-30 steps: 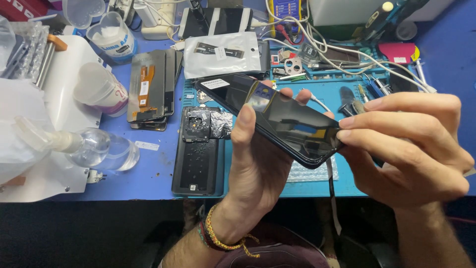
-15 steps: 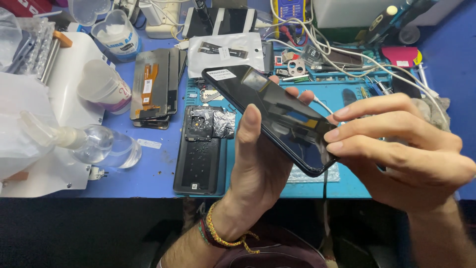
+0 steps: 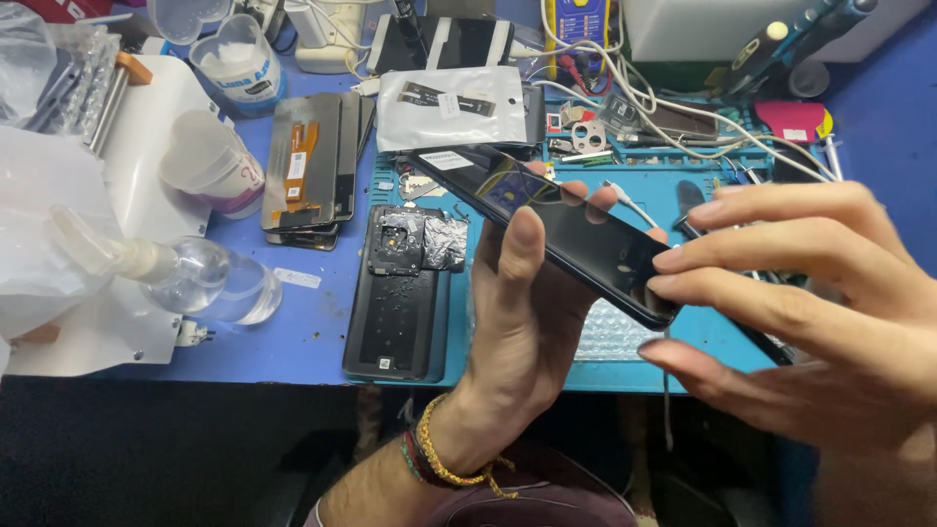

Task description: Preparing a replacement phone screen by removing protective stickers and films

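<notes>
My left hand (image 3: 527, 332) holds a black smartphone (image 3: 556, 229) from below, thumb along its near edge, glossy screen facing up and tilted toward the far left. My right hand (image 3: 820, 303) is at the phone's right end, fingers spread, with the fingertips touching its corner and edge. The phone hovers above a blue work mat (image 3: 722, 342). A beaded and a yellow cord bracelet sit on my left wrist (image 3: 434, 459).
A black phone back cover (image 3: 395, 298) lies left of my hand. Stacked screen panels (image 3: 307, 166), a clear bottle (image 3: 210, 283), a white cup (image 3: 210, 161), a bagged part (image 3: 454, 107), cables and tools (image 3: 683, 117) crowd the bench.
The phone has swung so its far end points more toward the back left. My right hand's fingers have spread and slid along the phone's right end.
</notes>
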